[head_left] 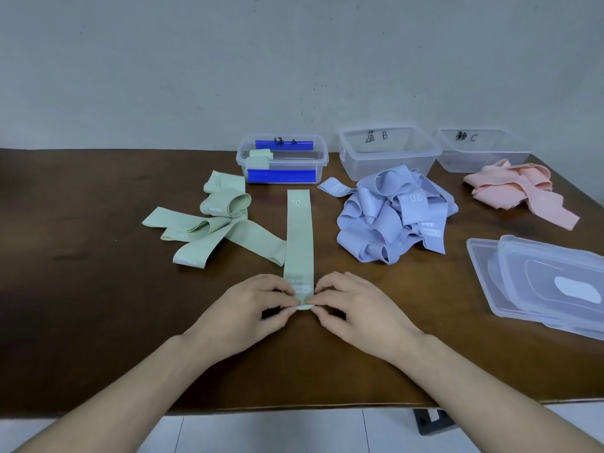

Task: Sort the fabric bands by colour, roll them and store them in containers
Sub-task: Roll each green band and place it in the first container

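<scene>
The table carries everything, with the work laid toward its near edge and the storage along its far edge, so each colour sits in front of its own box; three clear containers stand there, the green-labelled container already holding what look like two rolled green bands, the middle container and the right-hand container holding nothing that shows; a stack of clear lids, at least two, lies by the right edge, off so the boxes stay open for filling; three heaps are sorted by colour, the blue heap in the middle, the green heap to its left, the pink heap at the far right, their separate bands too tangled to count; one green band lies flat and straight, pointing away from the near edge, which should let it roll evenly; the left hand and the right hand both pinch its near end with curled fingertips, apparently starting the roll.
</scene>
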`<move>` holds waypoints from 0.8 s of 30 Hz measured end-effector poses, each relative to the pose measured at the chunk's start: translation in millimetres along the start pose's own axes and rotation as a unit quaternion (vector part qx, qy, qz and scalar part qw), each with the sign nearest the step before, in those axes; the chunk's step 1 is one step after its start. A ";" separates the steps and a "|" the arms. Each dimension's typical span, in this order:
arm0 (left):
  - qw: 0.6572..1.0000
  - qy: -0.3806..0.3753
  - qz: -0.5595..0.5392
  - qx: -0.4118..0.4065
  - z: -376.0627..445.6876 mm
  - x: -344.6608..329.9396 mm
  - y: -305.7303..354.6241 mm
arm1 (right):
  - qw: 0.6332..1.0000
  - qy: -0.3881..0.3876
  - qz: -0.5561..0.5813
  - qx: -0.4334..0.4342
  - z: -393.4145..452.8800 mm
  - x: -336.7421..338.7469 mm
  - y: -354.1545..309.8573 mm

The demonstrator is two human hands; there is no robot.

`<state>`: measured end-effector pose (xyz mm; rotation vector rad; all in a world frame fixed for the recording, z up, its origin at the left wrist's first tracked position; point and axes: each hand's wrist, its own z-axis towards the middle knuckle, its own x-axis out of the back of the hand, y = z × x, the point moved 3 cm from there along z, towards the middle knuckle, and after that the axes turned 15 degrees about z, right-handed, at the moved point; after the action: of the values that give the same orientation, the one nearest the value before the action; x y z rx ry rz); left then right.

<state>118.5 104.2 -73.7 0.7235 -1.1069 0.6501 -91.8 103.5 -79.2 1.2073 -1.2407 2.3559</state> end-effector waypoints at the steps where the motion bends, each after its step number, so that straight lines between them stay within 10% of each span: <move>1: 1.000 0.004 0.002 0.004 0.0 0.1 3.4 | 1.000 0.006 -0.001 0.007 -0.9 0.7 -1.6; 24: 0.994 0.082 0.058 0.043 -3.9 -10.4 37.5 | 0.997 0.040 -0.042 0.056 -18.3 5.0 2.3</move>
<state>88.4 128.8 -77.4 0.6710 -0.9779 0.8454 -106.6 115.2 -82.4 1.1605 -1.0248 2.4142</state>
